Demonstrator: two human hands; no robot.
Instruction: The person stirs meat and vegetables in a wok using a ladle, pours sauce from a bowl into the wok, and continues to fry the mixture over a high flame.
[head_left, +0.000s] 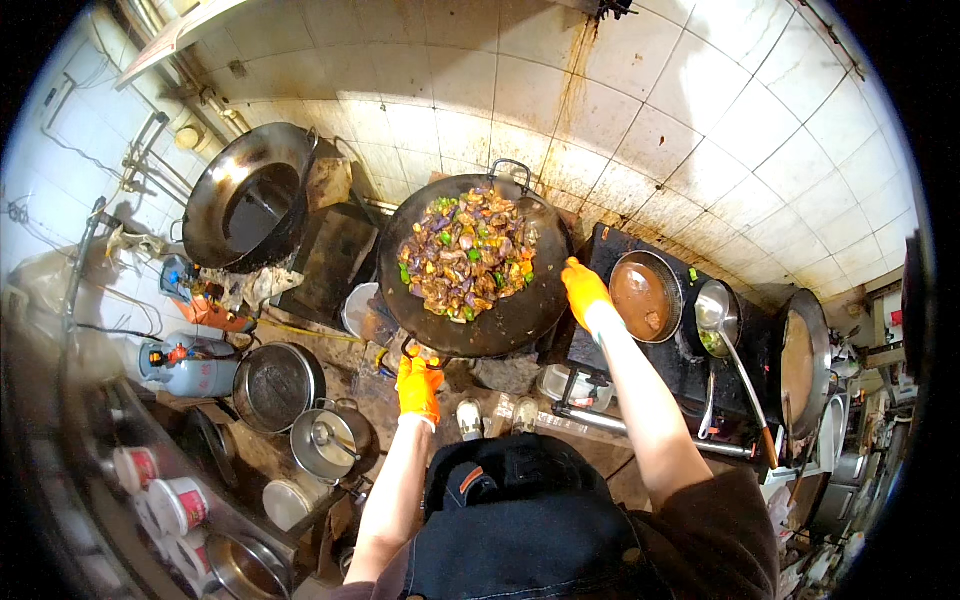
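A large dark wok (510, 330) sits in front of me, tilted, with cooked eggplant pieces and green peppers (472, 255) heaped in it. My left hand (418, 386), in an orange glove, is closed around the wok's near loop handle. In a matching glove, my right hand (585, 289) is at the wok's right edge, beside a round pan of brown sauce (645, 296); its fingertips are partly hidden, so its hold is unclear. The wok's far loop handle (510, 169) stands free near the tiled wall.
Right of me, a black stovetop (675, 375) bears a metal ladle (739, 360) and another wok (806, 364). At left are an empty wok (247, 199), a blue gas canister (187, 365), a dark pan (277, 386) and a steel pot (330, 442). A tiled wall (600, 135) rises behind.
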